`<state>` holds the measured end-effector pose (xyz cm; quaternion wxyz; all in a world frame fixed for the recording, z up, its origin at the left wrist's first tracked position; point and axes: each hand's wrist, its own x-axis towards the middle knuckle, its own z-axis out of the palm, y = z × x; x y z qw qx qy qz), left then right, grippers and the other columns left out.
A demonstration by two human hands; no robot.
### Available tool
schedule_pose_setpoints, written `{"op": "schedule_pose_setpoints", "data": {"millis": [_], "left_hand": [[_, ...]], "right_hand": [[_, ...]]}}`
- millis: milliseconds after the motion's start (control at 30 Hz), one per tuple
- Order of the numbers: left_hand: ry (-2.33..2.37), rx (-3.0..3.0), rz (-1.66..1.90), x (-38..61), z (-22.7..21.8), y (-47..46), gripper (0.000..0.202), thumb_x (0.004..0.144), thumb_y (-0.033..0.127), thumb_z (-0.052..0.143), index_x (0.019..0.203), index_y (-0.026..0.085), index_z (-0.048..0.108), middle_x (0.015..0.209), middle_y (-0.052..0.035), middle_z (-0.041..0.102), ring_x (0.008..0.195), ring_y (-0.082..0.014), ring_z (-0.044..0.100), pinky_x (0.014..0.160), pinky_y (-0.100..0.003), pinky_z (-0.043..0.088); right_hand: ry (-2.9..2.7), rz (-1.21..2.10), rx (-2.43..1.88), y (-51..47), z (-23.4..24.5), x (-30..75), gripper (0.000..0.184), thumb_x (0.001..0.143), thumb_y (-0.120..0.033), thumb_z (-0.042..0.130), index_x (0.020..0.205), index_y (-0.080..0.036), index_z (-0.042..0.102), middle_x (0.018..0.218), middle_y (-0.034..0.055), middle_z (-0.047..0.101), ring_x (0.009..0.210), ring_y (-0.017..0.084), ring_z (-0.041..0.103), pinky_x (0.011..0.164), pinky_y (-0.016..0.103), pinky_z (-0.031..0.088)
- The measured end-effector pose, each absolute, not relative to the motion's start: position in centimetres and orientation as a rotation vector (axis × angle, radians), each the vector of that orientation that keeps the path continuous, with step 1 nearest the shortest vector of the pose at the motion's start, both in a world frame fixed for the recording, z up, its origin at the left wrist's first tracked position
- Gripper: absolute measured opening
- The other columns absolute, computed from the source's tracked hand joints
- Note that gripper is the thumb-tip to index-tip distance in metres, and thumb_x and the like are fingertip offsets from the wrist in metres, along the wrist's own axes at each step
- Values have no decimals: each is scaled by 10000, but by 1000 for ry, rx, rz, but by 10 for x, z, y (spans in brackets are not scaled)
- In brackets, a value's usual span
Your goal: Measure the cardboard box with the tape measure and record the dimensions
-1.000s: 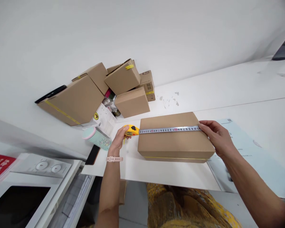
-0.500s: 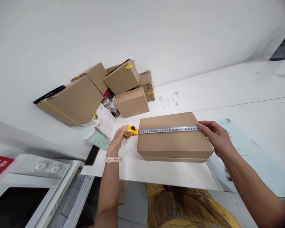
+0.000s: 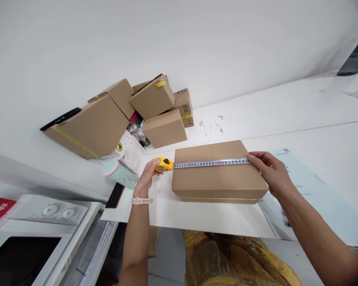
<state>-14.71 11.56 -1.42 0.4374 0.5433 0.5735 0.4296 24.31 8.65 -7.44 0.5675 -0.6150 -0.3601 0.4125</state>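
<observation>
A closed brown cardboard box [image 3: 214,178] lies lengthwise on the white table, with a yellow strip along its near side. Across its top runs the metal blade of a tape measure [image 3: 164,164], whose yellow case sits just off the box's left edge. My left hand [image 3: 149,173] is closed around that case. At the box's right edge, my right hand [image 3: 268,171] pinches the end of the blade between thumb and fingers, its lower fingers partly hidden behind the box corner. The numbers on the blade face away from me.
Several cardboard boxes [image 3: 152,99] are piled against the wall at the back left. A mint-green cup [image 3: 119,174] with a pink rim stands left of my left hand, near a dark flat object [image 3: 115,195]. Pale blue paper [image 3: 310,190] lies on the right. A white microwave [image 3: 47,222] is at lower left.
The view has shifted very slightly. Both hands, the tape measure and the box keep their places.
</observation>
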Motion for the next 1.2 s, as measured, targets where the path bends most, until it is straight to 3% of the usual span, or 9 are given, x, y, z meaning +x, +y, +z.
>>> {"op": "schedule_pose_setpoints", "data": {"millis": [233, 433, 500, 600, 667, 767, 867, 1033, 1200], "left_hand": [[1440, 1345, 1095, -149, -21, 118, 482, 757, 661, 671, 793, 180, 683, 715, -42, 689, 556, -149, 554, 522, -269, 380], [1407, 1438, 1119, -143, 6, 94, 390, 766, 577, 731, 785, 191, 682, 683, -23, 642, 597, -152, 553, 551, -257, 397], [1337, 1472, 1063, -136, 15, 71, 389, 747, 541, 782, 918, 195, 729, 803, -46, 691, 658, -164, 600, 579, -255, 436], [1091, 1359, 783, -112, 8, 29, 678, 677, 489, 886, 1290, 290, 674, 1099, -74, 699, 683, -175, 667, 497, -240, 447], [878, 1188, 571, -84, -13, 3, 784, 677, 432, 917, 1387, 312, 607, 1097, -86, 698, 681, -176, 684, 531, -255, 516], [600, 875, 496, -34, -53, -25, 676, 669, 428, 924, 1259, 271, 633, 1042, -93, 693, 649, -191, 719, 535, -273, 565], [452, 701, 664, 10, -75, -39, 539, 734, 436, 869, 1159, 244, 600, 1052, -82, 674, 692, -228, 761, 578, -319, 613], [419, 679, 818, 42, -63, -46, 447, 844, 483, 781, 1080, 186, 545, 1079, -83, 663, 712, -221, 764, 614, -331, 626], [442, 657, 831, 51, -56, -48, 491, 846, 549, 754, 1089, 166, 566, 1070, -87, 658, 693, -205, 751, 602, -318, 625]], "right_hand": [[-912, 915, -1516, 83, -77, 245, 405, 747, -648, 800, 754, -255, 703, 802, 44, 721, 690, 216, 625, 548, 331, 470], [-976, 933, -1466, 84, -63, 258, 475, 726, -694, 791, 724, -233, 677, 781, 36, 682, 721, 200, 576, 626, 341, 464], [-972, 954, -1392, 87, -50, 269, 493, 714, -723, 786, 742, -242, 682, 804, 40, 695, 764, 213, 596, 685, 364, 494], [-1033, 935, -1284, 101, -26, 281, 485, 720, -727, 783, 764, -254, 687, 865, 40, 716, 856, 230, 625, 782, 385, 512], [-1166, 942, -1263, 117, -11, 281, 470, 731, -713, 783, 770, -254, 688, 895, 41, 720, 883, 233, 621, 796, 384, 501], [-1389, 1006, -1317, 148, 0, 266, 464, 754, -694, 772, 761, -242, 666, 848, 42, 700, 826, 222, 591, 749, 372, 471], [-1505, 1132, -1450, 176, -2, 246, 446, 781, -630, 787, 730, -226, 604, 743, 26, 648, 720, 189, 557, 688, 343, 440], [-1635, 1240, -1516, 197, -17, 230, 418, 801, -562, 794, 737, -217, 569, 741, 27, 629, 671, 174, 552, 616, 315, 432], [-1615, 1234, -1431, 197, -28, 230, 400, 772, -553, 798, 730, -207, 601, 733, 23, 635, 668, 168, 552, 610, 308, 441]]}}
